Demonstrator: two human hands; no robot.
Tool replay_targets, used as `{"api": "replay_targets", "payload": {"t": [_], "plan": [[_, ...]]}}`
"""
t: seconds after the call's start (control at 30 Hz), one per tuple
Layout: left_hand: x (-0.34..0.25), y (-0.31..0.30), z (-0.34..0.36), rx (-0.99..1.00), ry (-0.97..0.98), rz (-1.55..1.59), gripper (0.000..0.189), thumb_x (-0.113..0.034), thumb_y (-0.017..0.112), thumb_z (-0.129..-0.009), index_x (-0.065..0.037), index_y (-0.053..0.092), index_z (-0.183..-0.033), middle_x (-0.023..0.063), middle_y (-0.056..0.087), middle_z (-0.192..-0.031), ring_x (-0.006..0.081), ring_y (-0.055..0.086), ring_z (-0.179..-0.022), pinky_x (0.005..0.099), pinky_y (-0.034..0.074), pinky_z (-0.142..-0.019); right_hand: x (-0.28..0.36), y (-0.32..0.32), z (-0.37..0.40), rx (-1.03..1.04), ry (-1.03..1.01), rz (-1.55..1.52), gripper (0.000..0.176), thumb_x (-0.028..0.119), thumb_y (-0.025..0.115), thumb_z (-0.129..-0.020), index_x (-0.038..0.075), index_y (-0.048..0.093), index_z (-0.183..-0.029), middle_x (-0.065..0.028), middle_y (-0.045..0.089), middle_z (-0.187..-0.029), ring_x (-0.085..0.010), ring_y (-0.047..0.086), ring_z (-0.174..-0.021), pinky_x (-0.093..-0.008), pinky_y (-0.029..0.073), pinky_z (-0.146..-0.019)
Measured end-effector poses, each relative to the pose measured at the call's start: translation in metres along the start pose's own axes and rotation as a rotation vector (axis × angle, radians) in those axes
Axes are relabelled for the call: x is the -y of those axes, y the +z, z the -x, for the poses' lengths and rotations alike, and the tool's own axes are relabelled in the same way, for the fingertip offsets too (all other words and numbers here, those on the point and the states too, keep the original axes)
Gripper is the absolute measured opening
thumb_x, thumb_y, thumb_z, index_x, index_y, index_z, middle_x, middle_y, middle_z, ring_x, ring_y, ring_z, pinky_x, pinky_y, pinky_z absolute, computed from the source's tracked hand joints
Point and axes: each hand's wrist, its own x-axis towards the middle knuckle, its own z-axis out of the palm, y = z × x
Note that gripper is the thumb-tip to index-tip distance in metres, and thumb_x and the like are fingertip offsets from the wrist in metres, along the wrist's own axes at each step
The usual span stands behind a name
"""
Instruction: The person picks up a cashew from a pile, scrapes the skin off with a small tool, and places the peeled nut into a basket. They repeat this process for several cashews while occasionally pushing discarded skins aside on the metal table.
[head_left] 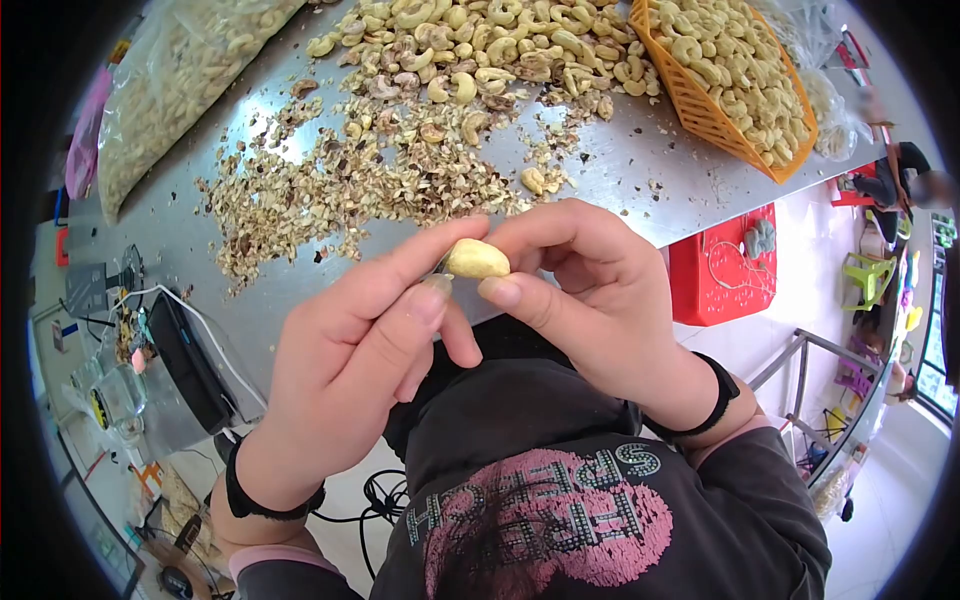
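A pale yellow cashew (478,259) is between my two hands, just past the table's near edge. My right hand (590,290) pinches its right end between thumb and fingers. At its left end my left hand (375,320) is closed on a small thin metal tool, of which only a bit shows by the thumb; the rest is hidden in the fingers. Beyond my hands lie shell scraps (370,180) spread over the metal table (620,170), with a heap of whole cashews (500,40) at the back. One cashew (533,180) lies alone near the scraps.
An orange basket (690,110) full of cashews stands at the back right, a clear bag (170,90) of cashews at the back left. A black case (188,360) and a cable lie at left. A red stool (715,275) is right of the table. People are far right.
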Motion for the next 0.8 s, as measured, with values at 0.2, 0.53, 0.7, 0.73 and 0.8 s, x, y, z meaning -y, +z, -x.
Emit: {"api": "replay_targets", "payload": {"t": [0.2,0.53,0.7,0.73,0.8], "plan": [[-0.002,-0.001,-0.002,0.045,-0.128,0.192,0.032,-0.010,0.036,-0.088,0.001,0.044,-0.117,0.0086,0.055,-0.067,0.0025,0.036,-0.045,0.0136,0.029,-0.043,0.011,-0.013,-0.006,-0.049,0.077,-0.155,0.016,0.009,0.060,-0.078,0.000,0.054,-0.089,-0.0010,0.055,-0.078,-0.0047,0.048,-0.067,-0.0187,0.041,-0.061],[0.000,-0.002,-0.005,-0.045,-0.123,0.080,0.030,-0.010,0.034,-0.088,0.003,0.047,-0.111,0.0086,0.055,-0.065,0.0023,0.034,-0.042,0.0148,0.027,-0.040,0.047,-0.105,-0.028,-0.661,-0.187,0.316,0.020,0.012,0.061,-0.077,-0.001,0.053,-0.091,-0.0014,0.056,-0.076,-0.0050,0.050,-0.064,-0.0179,0.041,-0.058],[-0.001,-0.003,-0.006,-0.055,-0.114,0.069,0.029,-0.011,0.035,-0.088,0.003,0.047,-0.111,0.0074,0.055,-0.066,0.0022,0.034,-0.042,0.0149,0.027,-0.039,0.046,-0.140,-0.038,-0.867,-0.269,0.663,0.030,0.015,0.062,-0.072,-0.001,0.052,-0.096,-0.0077,0.056,-0.084,-0.0094,0.052,-0.065,-0.0219,0.043,-0.058],[-0.002,-0.004,-0.007,-0.059,-0.109,0.067,0.029,-0.011,0.035,-0.088,0.003,0.047,-0.111,0.0074,0.055,-0.066,0.0022,0.034,-0.042,0.0149,0.027,-0.039,0.046,-0.136,-0.037,-0.858,-0.256,0.692,0.028,0.014,0.062,-0.073,0.000,0.053,-0.095,-0.0065,0.056,-0.082,-0.0094,0.052,-0.065,-0.0222,0.043,-0.058],[-0.004,-0.006,-0.007,-0.075,-0.106,0.050,0.029,-0.011,0.035,-0.088,0.003,0.047,-0.111,0.0067,0.054,-0.066,0.0021,0.034,-0.042,0.0149,0.027,-0.039,0.043,-0.126,-0.034,-0.849,-0.242,0.711,0.026,0.013,0.062,-0.073,0.002,0.053,-0.095,-0.0054,0.056,-0.081,-0.0094,0.052,-0.065,-0.0225,0.043,-0.058]]}}
